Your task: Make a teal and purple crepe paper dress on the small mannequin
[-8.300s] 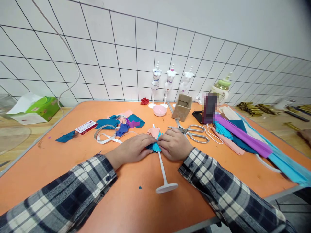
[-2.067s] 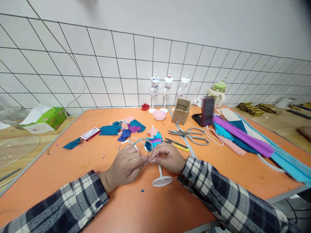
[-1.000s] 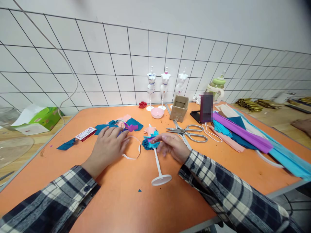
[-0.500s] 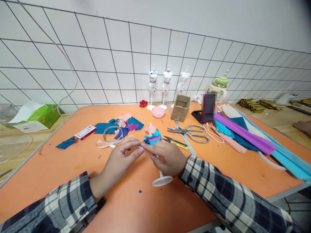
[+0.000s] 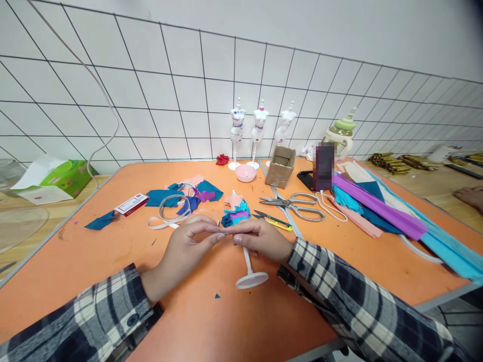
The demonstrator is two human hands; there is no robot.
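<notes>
My left hand [image 5: 191, 246] and my right hand [image 5: 262, 240] meet fingertip to fingertip over the middle of the orange table. Thumb and fingers of each hand are pinched together. A tiny shiny bit shows between the fingertips, too small to name. Just beyond and beneath them lies a small dress-form mannequin [image 5: 234, 203], dressed in crumpled pink, turquoise and purple paper or cloth. Its white stand [image 5: 252, 280] comes out below my right hand, round base towards me. My hands hide its middle.
Dark-handled snips [image 5: 277, 221] and large scissors [image 5: 290, 202] lie right of the mannequin. To the left are scraps [image 5: 164, 197], a ribbon roll [image 5: 161, 208] and a small box [image 5: 131, 204]. A pink bowl [image 5: 245, 173], cardboard box [image 5: 280, 166] and white mannequins [image 5: 260, 120] stand behind. Coloured sheets [image 5: 381, 206] lie right.
My right hand has shifted slightly right and its fingers have straightened and drawn together, baring more of the stand. Both hands' fingertips still meet.
</notes>
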